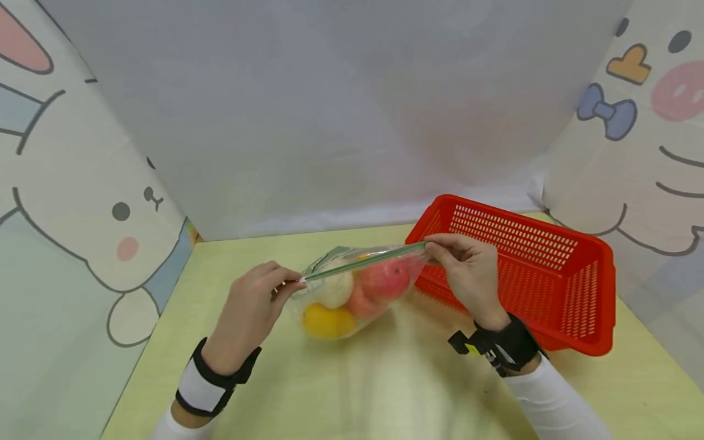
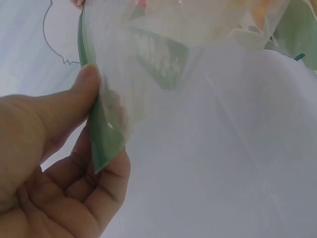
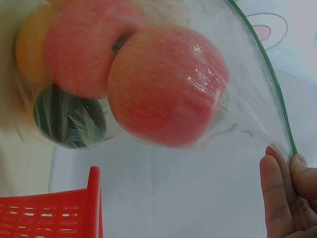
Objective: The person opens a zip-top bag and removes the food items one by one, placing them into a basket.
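Observation:
A clear zip bag (image 1: 379,258) with a green zip strip hangs between the two hands, bulging with fruit. My left hand (image 1: 250,308) pinches the left end of the strip between thumb and fingers. At the strip's right end, the right hand (image 1: 472,278) pinches the corner. Through the plastic show red apples (image 3: 168,89), a yellow fruit (image 1: 328,321), a whitish round item (image 1: 337,289), an orange fruit (image 3: 30,47) and a dark green striped item (image 3: 69,118). In the head view the zip edge is stretched nearly straight; whether it is sealed cannot be told.
A red plastic basket (image 1: 606,299) with slotted walls stands on the right of the pale yellow table (image 1: 275,391), just behind and beside the right hand. A white wall (image 1: 330,122) closes the back, with cartoon-printed panels on both sides.

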Available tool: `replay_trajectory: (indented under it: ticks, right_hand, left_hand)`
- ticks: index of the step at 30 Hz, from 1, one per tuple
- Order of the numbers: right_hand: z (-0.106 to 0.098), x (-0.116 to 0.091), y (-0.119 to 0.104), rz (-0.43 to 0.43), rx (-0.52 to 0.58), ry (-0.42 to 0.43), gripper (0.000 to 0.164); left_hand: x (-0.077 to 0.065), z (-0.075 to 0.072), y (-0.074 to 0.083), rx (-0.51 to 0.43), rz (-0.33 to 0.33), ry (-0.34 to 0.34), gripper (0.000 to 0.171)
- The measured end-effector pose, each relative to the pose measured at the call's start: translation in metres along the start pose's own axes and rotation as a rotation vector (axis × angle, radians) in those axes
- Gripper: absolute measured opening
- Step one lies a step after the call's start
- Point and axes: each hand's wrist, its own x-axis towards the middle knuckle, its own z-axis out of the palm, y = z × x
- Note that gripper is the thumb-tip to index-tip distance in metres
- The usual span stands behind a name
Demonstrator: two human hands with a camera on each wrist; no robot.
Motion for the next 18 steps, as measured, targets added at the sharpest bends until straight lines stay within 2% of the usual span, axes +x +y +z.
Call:
replay_trajectory:
  ticks: [8, 14, 18]
  right_hand:
    - [0.002, 0.002, 0.001, -0.011, 0.003, 0.000, 0.012]
    - [-0.002, 0.003, 0.002, 0.007, 0.002, 0.020, 0.013]
    - [-0.004, 0.004, 0.004, 0.021, 0.002, 0.017, 0.013]
  left_hand:
    - [-0.016, -0.006, -0.011, 0.049, 0.003, 0.073, 0.015]
    - [-0.023, -0.012, -0.013, 0.051, -0.035, 0.070, 0.015]
    - [-0.024, -0.016, -0.013, 0.008, -0.013, 0.046, 0.017]
